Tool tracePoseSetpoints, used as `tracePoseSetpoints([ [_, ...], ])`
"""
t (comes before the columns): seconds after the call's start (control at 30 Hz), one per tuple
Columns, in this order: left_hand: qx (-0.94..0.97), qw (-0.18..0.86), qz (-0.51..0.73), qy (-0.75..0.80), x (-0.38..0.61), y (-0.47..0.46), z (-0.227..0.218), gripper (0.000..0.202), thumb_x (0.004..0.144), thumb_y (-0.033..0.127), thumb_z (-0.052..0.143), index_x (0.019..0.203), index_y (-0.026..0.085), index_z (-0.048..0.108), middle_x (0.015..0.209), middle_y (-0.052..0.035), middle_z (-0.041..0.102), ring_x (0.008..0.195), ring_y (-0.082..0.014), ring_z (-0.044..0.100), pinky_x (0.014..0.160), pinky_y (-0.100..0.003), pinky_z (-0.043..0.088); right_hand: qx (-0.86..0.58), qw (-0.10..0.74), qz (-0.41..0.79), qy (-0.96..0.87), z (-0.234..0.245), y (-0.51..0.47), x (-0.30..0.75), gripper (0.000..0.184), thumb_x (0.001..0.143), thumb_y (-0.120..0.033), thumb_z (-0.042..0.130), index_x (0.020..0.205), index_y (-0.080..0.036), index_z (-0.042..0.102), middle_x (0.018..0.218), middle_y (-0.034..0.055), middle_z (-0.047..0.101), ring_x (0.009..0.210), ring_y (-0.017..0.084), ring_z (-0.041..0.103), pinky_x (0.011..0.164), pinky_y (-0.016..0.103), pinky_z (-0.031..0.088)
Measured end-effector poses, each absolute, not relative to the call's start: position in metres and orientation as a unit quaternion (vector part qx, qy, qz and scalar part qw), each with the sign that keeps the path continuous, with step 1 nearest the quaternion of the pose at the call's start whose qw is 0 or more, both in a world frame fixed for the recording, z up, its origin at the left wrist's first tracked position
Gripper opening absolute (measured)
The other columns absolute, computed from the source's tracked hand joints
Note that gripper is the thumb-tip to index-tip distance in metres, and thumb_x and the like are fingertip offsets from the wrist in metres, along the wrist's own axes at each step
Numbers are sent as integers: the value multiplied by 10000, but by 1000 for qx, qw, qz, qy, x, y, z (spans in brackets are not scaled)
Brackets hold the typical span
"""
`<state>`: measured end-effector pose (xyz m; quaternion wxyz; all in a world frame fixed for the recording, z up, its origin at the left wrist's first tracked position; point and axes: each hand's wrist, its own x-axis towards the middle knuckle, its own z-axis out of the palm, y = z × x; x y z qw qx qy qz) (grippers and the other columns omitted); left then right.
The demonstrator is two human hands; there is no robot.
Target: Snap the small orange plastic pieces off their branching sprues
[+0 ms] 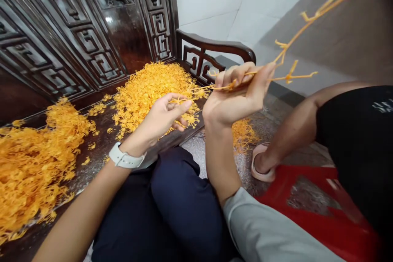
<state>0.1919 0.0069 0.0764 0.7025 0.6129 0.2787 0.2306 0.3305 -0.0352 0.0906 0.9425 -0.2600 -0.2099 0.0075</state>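
Bench bears two orange piles; two hands hold orange strands.

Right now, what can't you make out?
Head view:
Thin orange plastic-looking strand: far end, cut off by top edge.
Left hand's grip: whether closed on anything, covered by the hand itself.
Leftmost heap of orange pieces: side, cut off by left edge.
White lettering on black shorts: too small, blurred.
Tangled orange heap: partly behind right forearm.
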Motion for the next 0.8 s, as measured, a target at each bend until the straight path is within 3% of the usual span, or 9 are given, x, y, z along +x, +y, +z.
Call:
tracePoseSetpoints([
  [0.1,583,729,262,245,193,13,75,398,839,256,891,1167,178,680,881,-47,740,659,-133,678,615,-242,567,-254,942,30,-216,91,-36,338,461,1040,-519,502,751,-242,271,680,-61,210,496,86,191,493,253,200],
  [0.2,603,717,271,222,187,20,70,200,871,242,830,1048,181,760,818,-25,713,708,-122,675,623,-212,522,-265,929,98,-238,76,-36,351,534,976,-609,605,739,-245,294,658,-67,263,521,91,201,491,267,233],
  [0.3,660,706,185,176,188,19,64,97,872,231,806,945,167,795,893,-54,743,763,-140,701,713,-250,549,-267,876,244,-320,61,-14,364,570,732,-634,834,743,-255,408,665,-60,458,576,95,350,528,280,365],
  [0.37,675,702,157,164,190,18,62,144,850,230,828,977,166,803,933,-67,755,793,-161,715,769,-286,569,-278,801,350,-398,56,5,369,531,650,-612,886,822,-252,535,832,-34,652,699,107,530,605,282,472],
  [0.43,667,703,170,181,191,20,62,188,856,295,840,988,169,795,891,-67,745,771,-177,714,744,-304,571,-293,722,416,-469,56,19,372,499,734,-613,846,973,-243,611,1120,-23,722,885,125,641,714,269,540],
  [0.5,654,700,197,209,191,24,60,269,918,436,789,919,167,776,810,-69,716,708,-187,695,668,-310,553,-304,686,419,-512,57,24,374,460,862,-593,770,1117,-243,616,1328,-21,669,990,119,655,792,250,558],
  [0.63,662,641,283,266,194,35,45,510,1039,616,609,801,178,718,731,-62,675,680,-176,653,611,-289,502,-333,633,411,-566,51,22,376,551,884,-610,792,1231,-231,594,1401,-5,608,947,84,625,759,215,579],
  [0.73,689,588,325,272,199,36,34,471,1018,570,694,752,181,683,720,-42,662,660,-152,620,612,-277,482,-366,614,383,-585,45,21,369,375,1017,-524,667,1240,-234,584,1386,-21,600,977,56,619,713,165,562],
  [0.8,708,578,315,256,200,36,32,448,992,521,754,719,175,673,690,-36,651,622,-139,604,599,-272,475,-426,605,318,-592,45,19,364,275,1072,-479,578,1151,-217,614,1271,-7,637,954,64,627,663,163,534],
])
